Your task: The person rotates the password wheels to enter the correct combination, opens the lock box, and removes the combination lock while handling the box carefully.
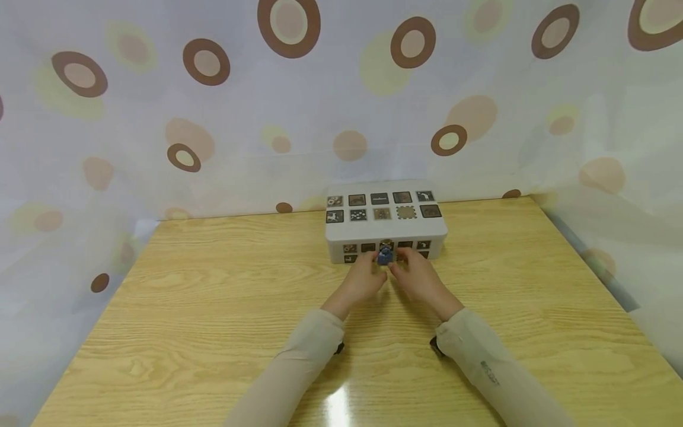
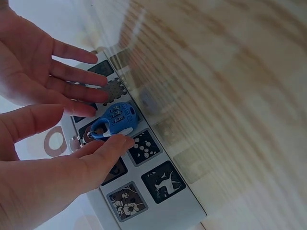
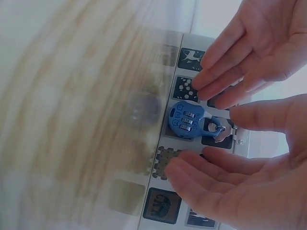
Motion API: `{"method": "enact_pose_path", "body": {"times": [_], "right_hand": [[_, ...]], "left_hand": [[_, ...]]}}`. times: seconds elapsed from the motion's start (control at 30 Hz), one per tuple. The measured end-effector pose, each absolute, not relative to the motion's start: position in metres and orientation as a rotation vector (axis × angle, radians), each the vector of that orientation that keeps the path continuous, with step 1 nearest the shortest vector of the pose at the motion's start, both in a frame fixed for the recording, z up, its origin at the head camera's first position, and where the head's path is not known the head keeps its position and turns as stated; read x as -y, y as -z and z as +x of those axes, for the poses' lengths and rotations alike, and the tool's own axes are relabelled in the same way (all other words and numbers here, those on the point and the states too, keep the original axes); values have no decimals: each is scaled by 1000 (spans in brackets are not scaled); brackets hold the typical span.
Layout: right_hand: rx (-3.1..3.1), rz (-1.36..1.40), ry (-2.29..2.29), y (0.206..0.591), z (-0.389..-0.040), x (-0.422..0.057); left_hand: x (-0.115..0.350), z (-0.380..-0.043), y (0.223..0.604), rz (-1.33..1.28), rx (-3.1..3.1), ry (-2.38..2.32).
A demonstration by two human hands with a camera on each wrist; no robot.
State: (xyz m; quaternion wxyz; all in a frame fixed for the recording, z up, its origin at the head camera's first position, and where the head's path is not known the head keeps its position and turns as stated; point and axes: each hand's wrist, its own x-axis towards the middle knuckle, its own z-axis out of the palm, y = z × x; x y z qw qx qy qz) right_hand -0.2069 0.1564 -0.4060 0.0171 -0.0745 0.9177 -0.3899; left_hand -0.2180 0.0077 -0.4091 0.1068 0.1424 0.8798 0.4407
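Observation:
A blue combination padlock [image 1: 385, 256] with number dials hangs by its shackle from the metal clasp [image 3: 223, 132] on the front of a white box [image 1: 347, 232]. Both wrist views show the dials facing outward. My left hand [image 1: 364, 279] is at the padlock's left side, its fingers extended; in the left wrist view a fingertip overlaps the padlock's edge, and contact is hard to tell. On the other side, my right hand [image 3: 259, 187] has loosely bent fingers spread around the padlock without gripping it. Neither hand holds anything.
Small square pictures of animals and flowers cover the box's lid and front. The box stands at the back of a wood-grain table [image 1: 213, 296], close to a dotted curtain [image 1: 320, 107] that also runs along both sides. Light glares off the table's near edge.

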Motion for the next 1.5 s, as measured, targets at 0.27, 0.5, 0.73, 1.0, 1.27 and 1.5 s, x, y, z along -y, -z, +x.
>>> {"method": "enact_pose_path", "body": {"times": [0.27, 0.5, 0.73, 1.0, 1.27, 1.5], "right_hand": [[-2818, -238, 1252, 410, -210, -156], [-2781, -220, 1276, 410, -213, -155], [-2769, -233, 1287, 410, -213, -155], [-2736, -222, 1330, 413, -215, -157], [-2729, -219, 1335, 410, -216, -157], [-2658, -186, 1384, 405, -215, -157]], "left_hand": [[-7, -220, 410, 402, -2575, -1333], [-7, -221, 409, 418, -2572, -1359], [-9, -220, 409, 416, -2553, -1376], [-10, -221, 410, 413, -2564, -1382], [-12, -221, 406, 348, -2524, -1453], [-12, -219, 405, 233, -2409, -1556]]}}
